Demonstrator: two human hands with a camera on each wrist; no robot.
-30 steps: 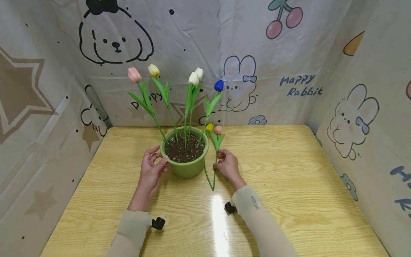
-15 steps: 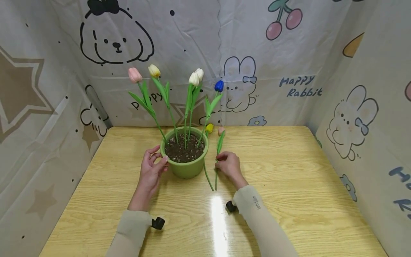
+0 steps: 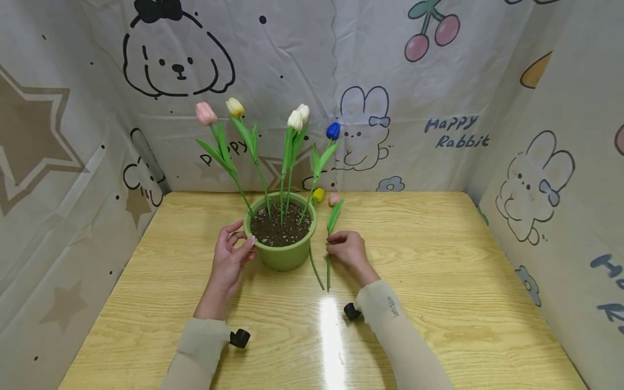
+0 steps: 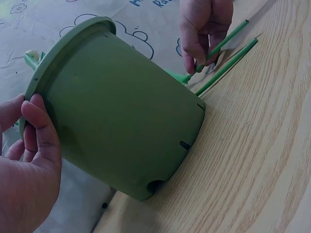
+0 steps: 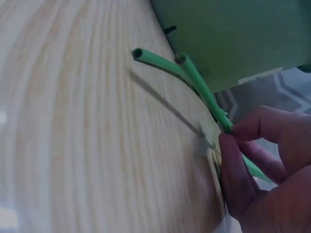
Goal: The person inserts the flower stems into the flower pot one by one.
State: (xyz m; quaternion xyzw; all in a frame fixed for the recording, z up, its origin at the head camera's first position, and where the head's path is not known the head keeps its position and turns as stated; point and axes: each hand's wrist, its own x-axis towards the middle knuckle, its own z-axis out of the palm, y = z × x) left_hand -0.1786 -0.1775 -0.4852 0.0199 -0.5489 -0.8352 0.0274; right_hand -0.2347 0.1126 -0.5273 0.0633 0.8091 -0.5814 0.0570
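Note:
My left hand (image 3: pixel 229 262) pinches the rim of a green flower pot (image 3: pixel 284 258), thumb on the near side of the rim in the left wrist view. Soil (image 3: pixel 273 232) fills the pot, and several artificial tulips stand in it: pink (image 3: pixel 206 113), pale yellow (image 3: pixel 235 108), white (image 3: pixel 295 120) and blue (image 3: pixel 333 130). Right of the pot, my right hand (image 3: pixel 349 251) pinches the green stem (image 5: pixel 201 87) of a second pink tulip (image 3: pixel 333 200); its lower end is raised off the table in the right wrist view. A yellow tulip (image 3: pixel 318 195) lies beside the pot, partly hidden behind it.
The wooden table (image 3: pixel 439 260) ends at a printed cloth backdrop (image 3: pixel 312 70) behind the pot, with more cloth on both sides. Black wrist cameras (image 3: pixel 240 338) sit on both sleeves.
My right hand has shifted slightly right with the pink tulip. Its stem end has parted from the yellow tulip's stem, and its leaves have turned. The left hand and pot stay put.

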